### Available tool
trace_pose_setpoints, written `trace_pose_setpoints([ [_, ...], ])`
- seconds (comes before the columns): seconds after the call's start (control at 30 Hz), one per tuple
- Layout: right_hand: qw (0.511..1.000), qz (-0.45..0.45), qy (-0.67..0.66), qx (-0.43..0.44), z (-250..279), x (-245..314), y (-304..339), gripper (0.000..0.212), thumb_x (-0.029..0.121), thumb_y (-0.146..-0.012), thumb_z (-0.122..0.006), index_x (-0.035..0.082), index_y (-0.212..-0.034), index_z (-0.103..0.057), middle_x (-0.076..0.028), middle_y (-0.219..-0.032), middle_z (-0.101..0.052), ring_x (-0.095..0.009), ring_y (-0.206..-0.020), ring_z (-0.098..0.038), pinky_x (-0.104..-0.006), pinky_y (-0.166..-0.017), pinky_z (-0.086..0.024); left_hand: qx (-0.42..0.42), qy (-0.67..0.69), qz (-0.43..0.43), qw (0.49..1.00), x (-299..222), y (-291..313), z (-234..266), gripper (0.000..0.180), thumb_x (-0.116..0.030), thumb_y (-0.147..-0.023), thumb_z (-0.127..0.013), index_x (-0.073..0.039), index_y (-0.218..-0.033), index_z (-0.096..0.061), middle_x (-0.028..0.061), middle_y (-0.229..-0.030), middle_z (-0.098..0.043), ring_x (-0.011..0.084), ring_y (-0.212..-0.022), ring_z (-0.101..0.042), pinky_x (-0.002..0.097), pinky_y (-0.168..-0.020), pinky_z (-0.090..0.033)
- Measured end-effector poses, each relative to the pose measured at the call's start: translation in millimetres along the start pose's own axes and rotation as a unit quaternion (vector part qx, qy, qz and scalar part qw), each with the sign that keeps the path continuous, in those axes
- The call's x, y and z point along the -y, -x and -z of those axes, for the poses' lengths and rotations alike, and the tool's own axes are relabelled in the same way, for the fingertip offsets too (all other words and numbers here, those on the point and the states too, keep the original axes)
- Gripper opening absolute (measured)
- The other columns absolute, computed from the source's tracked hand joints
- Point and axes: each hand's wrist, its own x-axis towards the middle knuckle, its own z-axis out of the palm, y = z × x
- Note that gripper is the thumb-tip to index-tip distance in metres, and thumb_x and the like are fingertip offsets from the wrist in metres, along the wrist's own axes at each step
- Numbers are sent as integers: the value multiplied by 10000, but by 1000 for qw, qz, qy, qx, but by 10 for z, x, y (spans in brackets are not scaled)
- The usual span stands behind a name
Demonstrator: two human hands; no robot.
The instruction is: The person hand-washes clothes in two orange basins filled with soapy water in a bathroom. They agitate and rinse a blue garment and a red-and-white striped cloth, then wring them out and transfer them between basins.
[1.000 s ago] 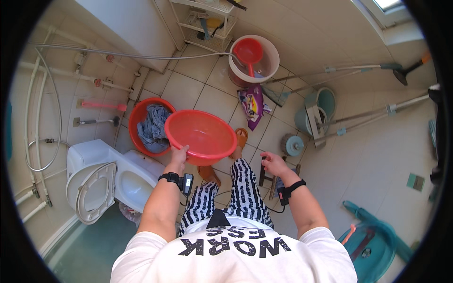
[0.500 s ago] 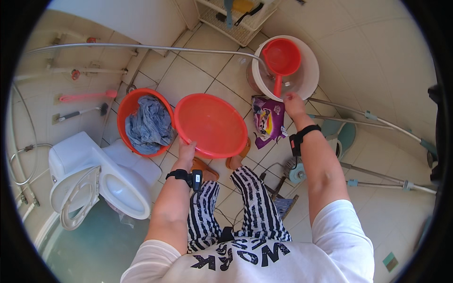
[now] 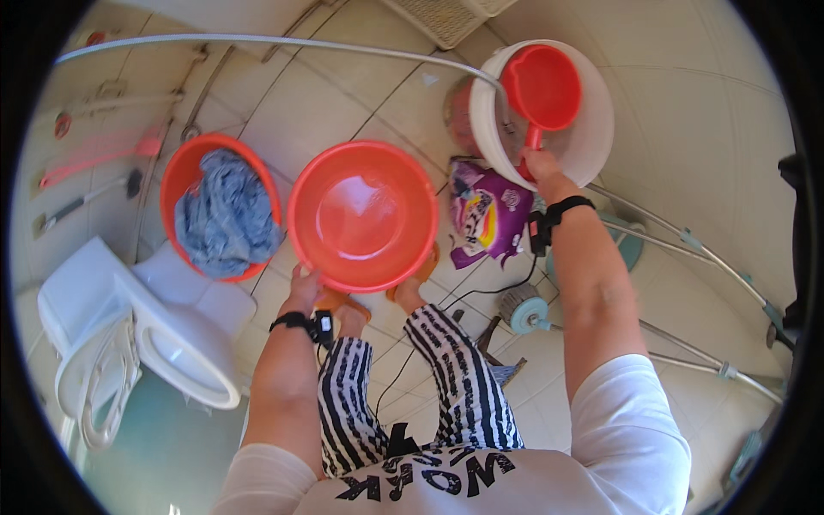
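Observation:
My left hand (image 3: 302,290) pinches the near rim of a red plastic basin (image 3: 362,210), which looks empty and tilts a little toward me. My right hand (image 3: 542,163) is closed round the handle of a red dipper (image 3: 549,86). The dipper's bowl hangs inside the mouth of a white bucket (image 3: 594,116), and a metal shower hose (image 3: 343,43) runs over the bucket's rim. Left of the basin stands an orange-red tub (image 3: 173,176) with a crumpled blue cloth (image 3: 225,215) in it. What the dipper holds, I cannot tell.
A purple detergent bag (image 3: 485,215) leans by the bucket. At the left is a white toilet (image 3: 184,343). Mop poles (image 3: 652,239) lean at the right, near a grey-blue brush head (image 3: 524,311). A dark cord crosses the tiled floor. A white rack (image 3: 446,17) stands at the back.
My right hand has gone from the dipper handle's end to a fuller hold on it. The basin has levelled out, its inside now showing more, with my left hand still on its rim. The view has shifted.

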Motion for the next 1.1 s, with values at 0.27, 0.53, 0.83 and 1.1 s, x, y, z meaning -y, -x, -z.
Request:
trace_pose_setpoints([
  [0.27,999,30,-1,-25,140,20,433,365,322,-949,-600,66,-1192,-506,-122,-812,-644,-243,-651,-671,-412,-556,-535,9,-42,-99,994,123,-59,171,344,-131,-960,-600,-112,-1297,-533,66,-994,-672,175,-754,-664,290,-618,-521],
  [0.53,934,91,340,-57,216,22,351,454,269,-960,-502,-14,-1314,-490,-288,-1250,-616,-378,-1191,-612,-434,-1030,-473,57,-32,-203,977,-10,402,-213,333,-171,-967,-629,-87,-1285,-579,57,-1011,-668,167,-801,-672,278,-650,-519],
  [0.83,870,157,459,-88,72,229,51,423,185,-929,-480,-34,-1286,-544,-287,-1224,-637,-361,-1170,-633,-465,-1013,-481,104,-19,-242,964,-136,56,-255,321,-182,-997,-605,-81,-1300,-571,66,-1079,-681,162,-879,-670,287,-744,-532],
  [1.1,986,147,-2,75,203,26,-186,188,23,-800,-649,-12,-984,-640,-149,-797,-702,-227,-634,-677,-349,-492,-517,138,-159,-361,909,-230,-424,-177,402,-172,-974,-636,-45,-1343,-541,117,-1084,-679,187,-918,-671,310,-814,-549],
])
